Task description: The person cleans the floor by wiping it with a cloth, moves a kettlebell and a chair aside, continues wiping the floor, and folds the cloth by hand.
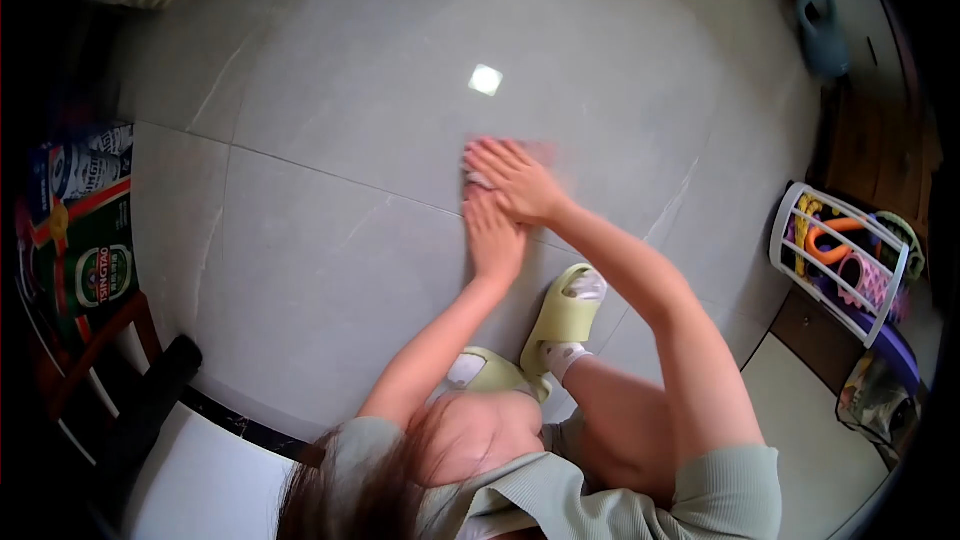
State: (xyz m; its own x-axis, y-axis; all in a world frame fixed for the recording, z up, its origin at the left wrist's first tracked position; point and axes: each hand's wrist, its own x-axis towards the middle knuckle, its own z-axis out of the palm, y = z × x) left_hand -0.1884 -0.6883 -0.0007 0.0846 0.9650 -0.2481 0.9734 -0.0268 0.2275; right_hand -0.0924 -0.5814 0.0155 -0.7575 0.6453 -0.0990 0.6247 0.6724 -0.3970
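Observation:
My right hand [517, 183] lies flat on the grey tiled floor [320, 70], fingers stretched out toward the upper left. Close below it, my left hand [495, 238] also rests flat, its straight fingers reaching up to the right hand. The two hands touch or nearly touch. Something whitish [480, 180] shows between and under the fingers. A blurred pinkish patch [543, 152] sticks out past the right hand; it may be a thin cloth, but most of it is covered and I cannot tell. Neither hand's fingers are curled.
Light green slippers [565, 318] are on my feet just below the hands. Drink cartons [95, 260] stand at the left. At the right are a white basket [790, 225] with colourful items and a blue-grey kettlebell-shaped object [824, 40]. A white surface [205, 475] is at lower left.

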